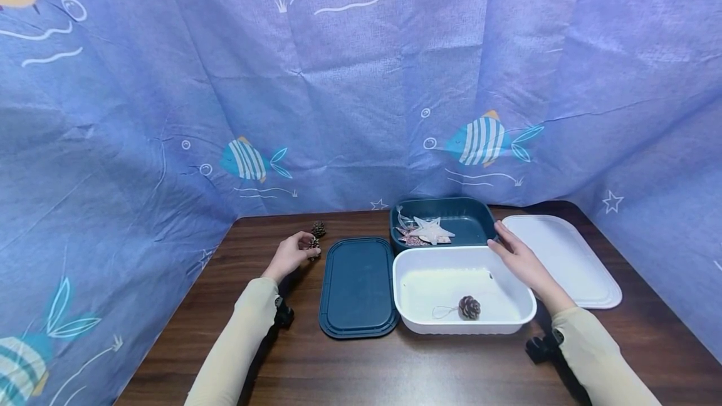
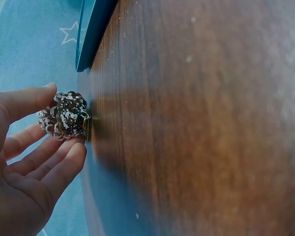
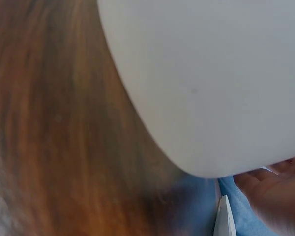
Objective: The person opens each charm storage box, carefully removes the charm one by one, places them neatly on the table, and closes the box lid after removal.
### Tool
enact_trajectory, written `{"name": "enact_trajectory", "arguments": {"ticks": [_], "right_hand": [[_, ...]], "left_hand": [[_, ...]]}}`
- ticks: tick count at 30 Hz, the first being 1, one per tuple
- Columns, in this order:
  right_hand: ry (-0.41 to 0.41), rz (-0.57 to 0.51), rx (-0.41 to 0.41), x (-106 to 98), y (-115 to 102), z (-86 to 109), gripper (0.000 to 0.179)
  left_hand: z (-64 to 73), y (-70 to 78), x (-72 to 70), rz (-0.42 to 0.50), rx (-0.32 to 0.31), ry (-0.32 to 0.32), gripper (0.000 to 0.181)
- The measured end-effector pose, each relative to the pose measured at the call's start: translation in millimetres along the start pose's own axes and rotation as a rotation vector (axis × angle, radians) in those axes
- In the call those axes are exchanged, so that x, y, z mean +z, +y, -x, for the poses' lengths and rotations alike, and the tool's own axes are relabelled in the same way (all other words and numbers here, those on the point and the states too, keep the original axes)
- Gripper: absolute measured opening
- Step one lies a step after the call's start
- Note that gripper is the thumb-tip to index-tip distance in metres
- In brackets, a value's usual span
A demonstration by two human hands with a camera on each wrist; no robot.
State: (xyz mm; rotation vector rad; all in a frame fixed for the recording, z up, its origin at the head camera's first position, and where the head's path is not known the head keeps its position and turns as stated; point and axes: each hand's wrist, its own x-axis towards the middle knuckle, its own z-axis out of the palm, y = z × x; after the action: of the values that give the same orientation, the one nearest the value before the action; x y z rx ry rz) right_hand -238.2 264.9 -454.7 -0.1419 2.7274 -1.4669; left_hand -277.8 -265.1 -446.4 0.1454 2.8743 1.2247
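Note:
At the left of the table in the head view, my left hand [image 1: 290, 257] has its thumb and fingers around a small pine cone [image 1: 314, 244]. In the left wrist view the pine cone [image 2: 66, 115] shows white-flecked scales, with the thumb at one side and fingers at the other. Another pine cone [image 1: 318, 229] lies just beyond it. My right hand [image 1: 520, 260], fingers extended, is by the back right corner of the white bin [image 1: 406, 268], its fingertips near the dark teal bin's rim. Inside the white bin lies a pine cone [image 1: 469, 307] with a string loop.
The dark teal bin [image 1: 474, 227] stands behind the white one, holding a white star ornament [image 1: 431, 230] and reddish glittery pieces [image 1: 414, 240]. A teal lid [image 1: 358, 287] lies left of the bins, a white lid [image 1: 564, 262] right. A blue fish-print curtain [image 1: 361, 111] hangs behind.

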Motion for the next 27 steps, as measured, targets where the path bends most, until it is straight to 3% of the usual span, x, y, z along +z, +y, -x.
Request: {"name": "enact_trajectory", "arguments": {"ticks": [27], "right_hand": [[0.002, -0.004, -0.017, -0.2, 2.5, 0.1, 0.086]], "left_hand": [[1.4, 0.2, -1.6, 0.042, -0.009, -0.032, 0.061]]}}
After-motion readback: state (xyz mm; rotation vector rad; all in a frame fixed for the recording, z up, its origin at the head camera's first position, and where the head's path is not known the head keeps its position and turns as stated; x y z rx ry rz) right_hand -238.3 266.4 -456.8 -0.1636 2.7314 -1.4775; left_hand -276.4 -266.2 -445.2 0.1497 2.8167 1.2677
